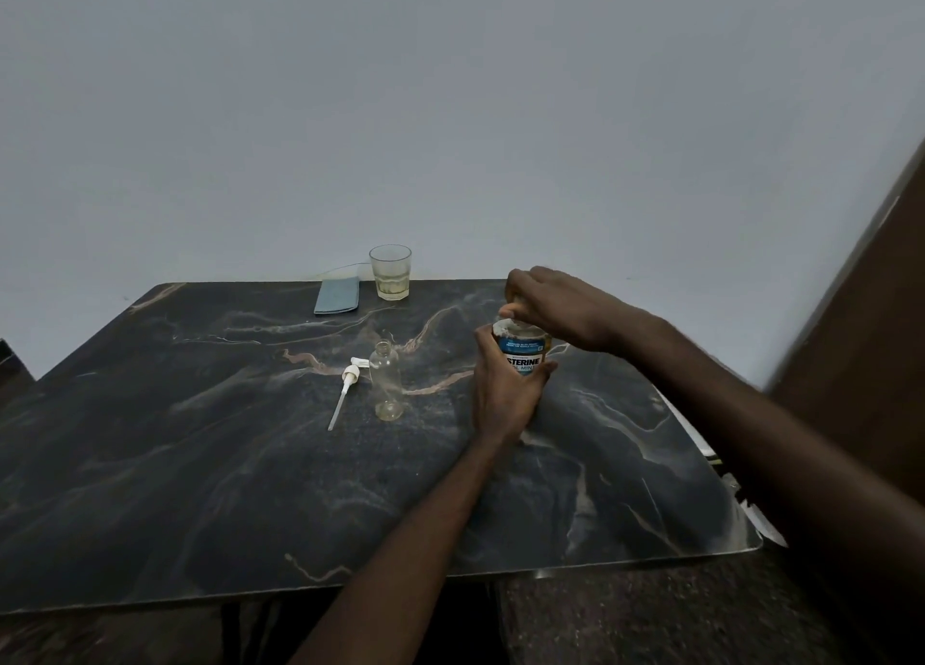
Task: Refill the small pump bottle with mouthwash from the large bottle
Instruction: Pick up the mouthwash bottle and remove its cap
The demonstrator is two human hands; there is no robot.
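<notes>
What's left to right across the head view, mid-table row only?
Pump head → small pump bottle → large mouthwash bottle, gripped by the left hand and right hand.

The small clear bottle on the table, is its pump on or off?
Off. The small bottle stands upright with a bare open neck, and the white pump with its tube lies on the table beside it.

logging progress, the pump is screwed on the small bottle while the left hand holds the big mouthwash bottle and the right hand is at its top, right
Not quite. The head view shows the pump off the small bottle, lying on the table beside it. The left hand does hold the large bottle, and the right hand is at its top.
</notes>
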